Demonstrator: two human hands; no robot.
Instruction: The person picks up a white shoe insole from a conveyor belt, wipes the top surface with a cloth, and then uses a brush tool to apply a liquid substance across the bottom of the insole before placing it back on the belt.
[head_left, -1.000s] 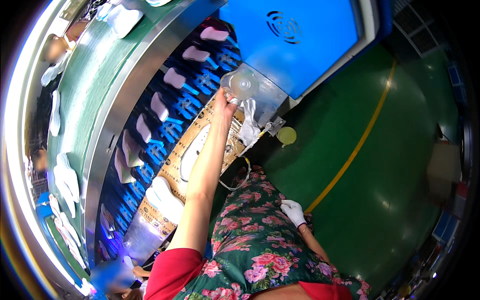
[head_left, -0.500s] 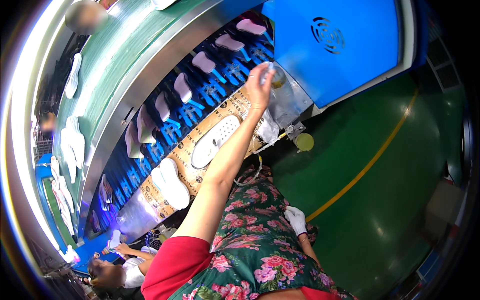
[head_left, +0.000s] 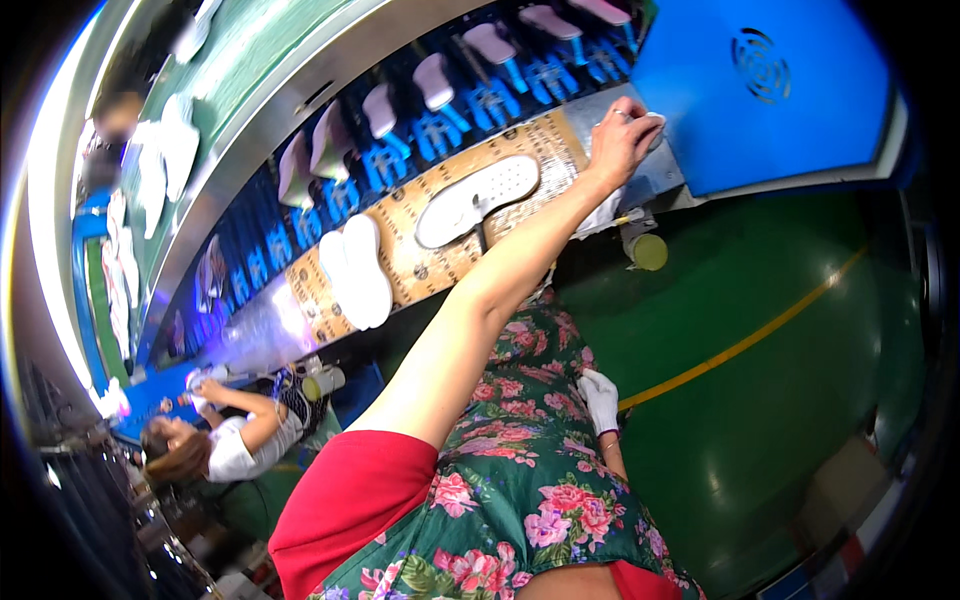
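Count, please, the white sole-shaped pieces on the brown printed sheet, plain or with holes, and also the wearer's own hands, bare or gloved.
Plain white soles: 2
White sole-shaped piece with holes: 1
Bare left hand: 1
Gloved right hand: 1
Total: 5

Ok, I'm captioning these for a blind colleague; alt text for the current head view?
A bare left hand holds a small whitish object beside a blue machine cabinet, at the end of a bench with white shoe soles on brown sheeting. The white-gloved right hand is by a green floral garment.
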